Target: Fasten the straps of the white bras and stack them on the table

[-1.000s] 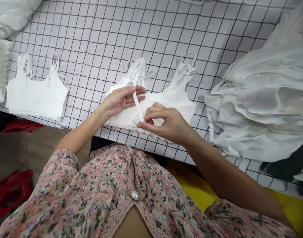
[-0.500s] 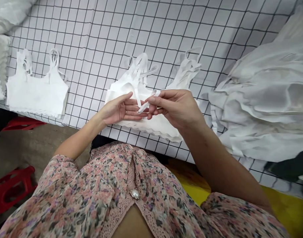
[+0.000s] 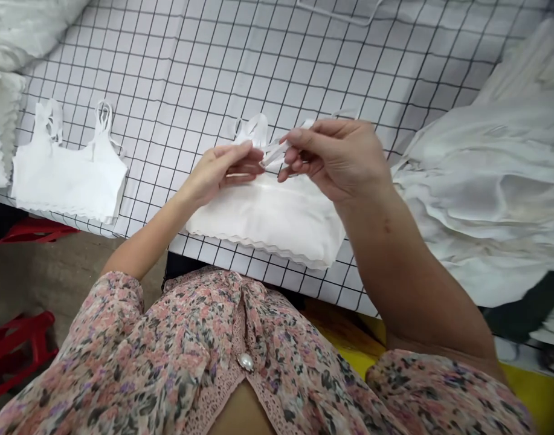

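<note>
A stack of white camisole-style bra tops (image 3: 267, 220) with scalloped hems lies in front of me. My right hand (image 3: 333, 154) is raised over its upper edge, thumb and index finger pinching a thin white shoulder strap (image 3: 277, 153). Facing it, my left hand (image 3: 226, 169) has its thumb over curled fingers, their tips at the strap's lower end. How firmly these fingertips grip is hard to see. Another looped strap (image 3: 258, 127) stands up behind my left fingers. My right hand hides the stack's far right straps.
Another neat stack of white tops (image 3: 70, 175) lies on the left of the grid-patterned tablecloth (image 3: 204, 66). A large heap of white garments (image 3: 494, 199) covers the right side. More white pieces (image 3: 0, 121) sit at far left. Red stools (image 3: 20, 350) stand on the floor.
Both hands have lifted away from me, toward the stack's top edge, with the strap. My left hand has turned from a flat open palm to curled fingers. The stack's front is now uncovered.
</note>
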Tool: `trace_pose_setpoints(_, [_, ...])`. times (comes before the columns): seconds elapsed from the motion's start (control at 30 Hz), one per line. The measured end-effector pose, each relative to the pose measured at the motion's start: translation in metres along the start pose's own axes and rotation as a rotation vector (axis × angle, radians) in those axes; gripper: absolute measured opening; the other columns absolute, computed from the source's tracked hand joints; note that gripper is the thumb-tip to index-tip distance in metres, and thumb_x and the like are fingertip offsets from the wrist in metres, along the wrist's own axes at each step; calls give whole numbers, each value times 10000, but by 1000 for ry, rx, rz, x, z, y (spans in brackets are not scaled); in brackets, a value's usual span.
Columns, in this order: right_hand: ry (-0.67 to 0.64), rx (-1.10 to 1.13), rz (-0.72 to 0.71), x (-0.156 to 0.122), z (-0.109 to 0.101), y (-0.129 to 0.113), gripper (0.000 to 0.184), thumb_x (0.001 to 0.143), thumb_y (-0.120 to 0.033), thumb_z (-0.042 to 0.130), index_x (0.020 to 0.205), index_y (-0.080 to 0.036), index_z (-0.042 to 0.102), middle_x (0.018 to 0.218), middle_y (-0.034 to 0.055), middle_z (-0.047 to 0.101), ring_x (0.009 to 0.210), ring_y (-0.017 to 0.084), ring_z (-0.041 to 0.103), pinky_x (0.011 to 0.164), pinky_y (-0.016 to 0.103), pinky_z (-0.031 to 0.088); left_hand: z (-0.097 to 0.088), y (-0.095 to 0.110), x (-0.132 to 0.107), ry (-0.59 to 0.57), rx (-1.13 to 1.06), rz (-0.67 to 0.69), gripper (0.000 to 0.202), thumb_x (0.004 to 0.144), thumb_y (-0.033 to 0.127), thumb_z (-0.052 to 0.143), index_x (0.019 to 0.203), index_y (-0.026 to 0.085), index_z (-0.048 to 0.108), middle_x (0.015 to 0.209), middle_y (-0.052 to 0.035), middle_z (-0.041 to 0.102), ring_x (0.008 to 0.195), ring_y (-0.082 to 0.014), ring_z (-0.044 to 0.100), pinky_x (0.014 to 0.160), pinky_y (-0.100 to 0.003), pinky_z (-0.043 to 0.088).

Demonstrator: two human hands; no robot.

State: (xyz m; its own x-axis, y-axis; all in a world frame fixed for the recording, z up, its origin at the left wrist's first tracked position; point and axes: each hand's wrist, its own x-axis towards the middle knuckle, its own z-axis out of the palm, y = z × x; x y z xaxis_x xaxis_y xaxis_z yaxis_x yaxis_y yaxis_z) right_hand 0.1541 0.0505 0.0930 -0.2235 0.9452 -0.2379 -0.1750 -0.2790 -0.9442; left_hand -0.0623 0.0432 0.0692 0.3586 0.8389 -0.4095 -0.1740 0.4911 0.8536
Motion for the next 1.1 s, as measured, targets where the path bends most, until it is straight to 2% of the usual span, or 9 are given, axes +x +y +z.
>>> trace_pose_setpoints(0.13, [-24,-40,55,9,0,12,425,717,-470,1033,731,-183,720,660,-3,661,504,101,570,545,339,639,1,-20,-12,-25,6,-7,513,880,626,901,1077,159,825,1109,-110,850,929,-165,826,870,-304,694])
trace_pose_setpoints(0.27, [-3,-249,-20,5,-4,20,417,817,-535,963,743,-210,713,709,19,687,556,137,624,596,368,663,4,-32,-22,61,44,129,342,868,466,936,994,161,845,922,-53,834,744,-96,750,760,-263,664])
trace_pose_setpoints(0.33, [77,-469,-206,-1,-6,22,339,827,-522,959,856,-244,767,866,57,765,743,204,730,746,421,699,6,-35,-27,80,106,219,245,899,398,903,957,167,847,852,-31,810,701,-89,720,728,-264,652])
trace_pose_setpoints(0.4, [62,-666,-423,-11,-7,24,342,839,-492,956,1080,-296,814,1154,82,815,1103,291,773,1019,518,671,8,-39,-35,88,194,309,162,919,342,873,944,184,848,854,-24,806,698,-90,708,707,-264,640])
trace_pose_setpoints(0.5, [-222,-751,-534,-27,-5,32,349,978,-503,824,1285,-340,800,1321,65,805,1414,331,666,1198,607,552,12,-46,-48,117,343,480,87,953,285,823,922,205,834,901,-24,815,768,-99,726,708,-254,626])
trace_pose_setpoints(0.6, [-343,-688,-480,-39,-3,43,229,1039,-507,752,1167,-338,840,1006,47,827,1142,279,741,1007,512,618,14,-53,-60,148,467,658,79,1000,248,784,936,208,807,894,-14,808,798,-99,732,698,-235,614])
trace_pose_setpoints(0.73, [-252,-656,-439,-46,1,46,141,1000,-447,812,950,-319,840,808,22,759,868,226,681,828,437,579,15,-57,-68,190,578,771,73,1030,202,770,957,205,768,847,9,776,734,-81,682,648,-210,568])
trace_pose_setpoints(0.97, [-88,-536,-464,-42,19,38,56,957,-320,829,902,-328,822,782,2,751,800,210,677,806,446,545,13,-46,-57,257,622,858,74,1053,245,765,985,228,741,864,23,772,743,-98,665,694,-262,555])
trace_pose_setpoints(1.1, [-68,-594,-421,-31,20,31,115,950,-365,804,839,-345,781,751,2,717,811,242,663,878,516,566,-2,-41,-49,276,803,709,162,1088,398,711,1009,259,736,941,-13,786,867,-168,690,810,-355,562])
